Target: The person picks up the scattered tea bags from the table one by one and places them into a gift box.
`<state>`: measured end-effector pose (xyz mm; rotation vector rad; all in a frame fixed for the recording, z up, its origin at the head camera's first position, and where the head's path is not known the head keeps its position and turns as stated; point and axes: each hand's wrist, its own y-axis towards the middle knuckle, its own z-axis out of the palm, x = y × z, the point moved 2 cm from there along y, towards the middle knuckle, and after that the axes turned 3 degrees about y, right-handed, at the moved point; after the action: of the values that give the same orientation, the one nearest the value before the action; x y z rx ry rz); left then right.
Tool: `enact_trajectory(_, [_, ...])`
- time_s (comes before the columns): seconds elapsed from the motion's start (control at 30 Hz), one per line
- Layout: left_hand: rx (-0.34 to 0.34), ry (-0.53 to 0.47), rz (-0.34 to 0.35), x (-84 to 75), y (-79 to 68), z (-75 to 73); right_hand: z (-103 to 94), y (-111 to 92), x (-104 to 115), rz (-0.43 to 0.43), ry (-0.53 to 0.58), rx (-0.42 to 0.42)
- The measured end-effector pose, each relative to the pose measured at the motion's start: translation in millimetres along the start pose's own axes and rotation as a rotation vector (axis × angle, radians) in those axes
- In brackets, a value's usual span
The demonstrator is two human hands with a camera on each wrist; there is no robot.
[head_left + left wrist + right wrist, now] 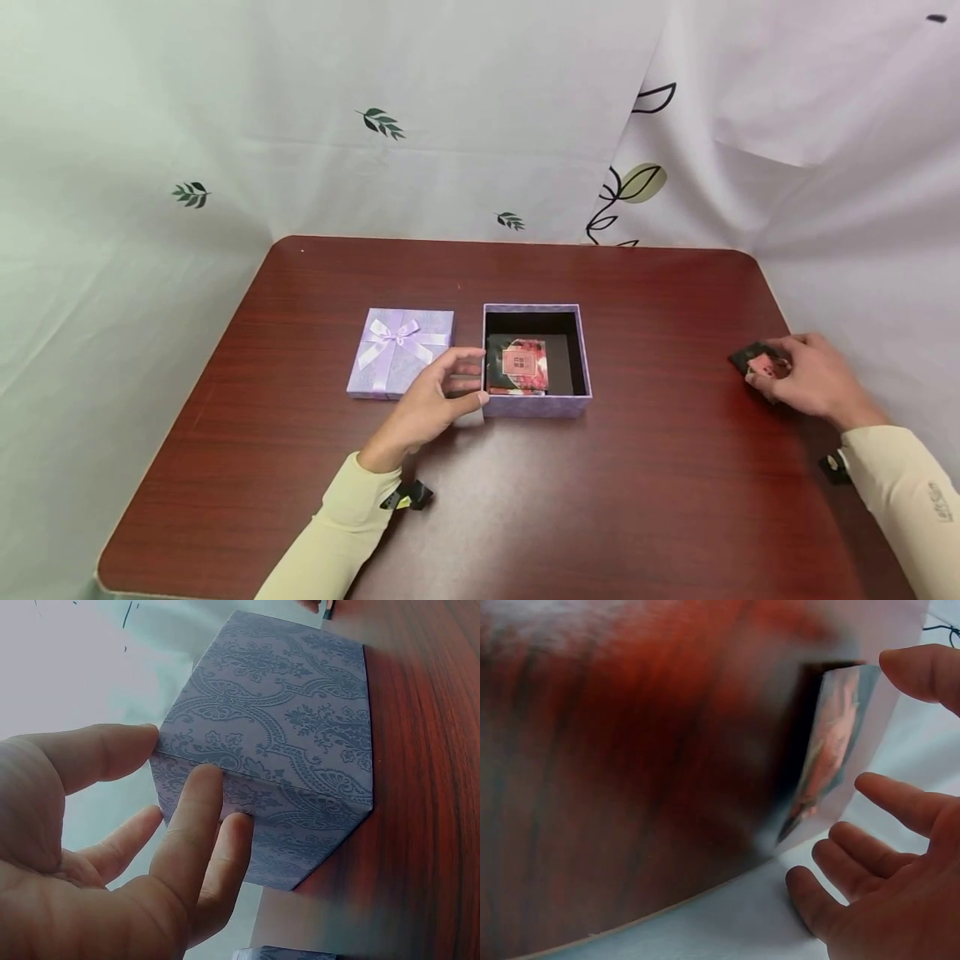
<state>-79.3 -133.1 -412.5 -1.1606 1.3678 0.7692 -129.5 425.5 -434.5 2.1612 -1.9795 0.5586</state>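
Note:
A lilac patterned gift box (536,406) stands without its lid near the table's middle. Inside it lies a black packet (519,367) with a pink label and red flowers. My left hand (431,400) touches the box's near left corner, its fingers spread along the outside, as the left wrist view of the box (262,705) confirms. Far right, my right hand (813,379) is around a similar dark packet (742,357) with a pink label. In the right wrist view the thumb is at the corner of this packet (829,750), with the other fingers apart from it.
The lilac lid (397,367) with a ribbon bow lies left of the box. A reddish-brown wooden table (637,500) bears everything, and its right edge runs close to my right hand. White curtains (480,108) with leaf prints hang behind and at both sides.

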Motion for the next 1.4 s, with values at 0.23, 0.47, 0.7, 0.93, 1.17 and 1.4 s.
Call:
enact_trajectory(0.23, [-0.002,0.002,-0.001,-0.8,-0.1,0.1,6.8,-2.9,-3.5,0.012,-0.014,-0.003])
enact_trajectory(0.47, [-0.004,0.009,-0.006,-0.8,0.1,-0.1,9.4,-3.0,-3.1,0.014,-0.020,-0.015])
enact_trajectory(0.7, [0.000,0.013,-0.003,-0.1,0.9,0.0,8.6,-2.8,-1.4,-0.004,-0.022,-0.029])
enact_trajectory(0.93, [-0.004,0.020,-0.001,0.2,0.9,-0.1,5.5,-0.3,1.2,-0.015,-0.028,-0.042])
enact_trajectory(1.17, [-0.005,0.021,-0.005,-0.2,0.5,0.0,-0.8,4.5,8.1,-0.011,-0.022,-0.036])
enact_trajectory(1.4, [-0.007,0.023,-0.009,-0.5,0.5,0.2,-11.7,9.1,29.8,-0.050,-0.013,-0.053])
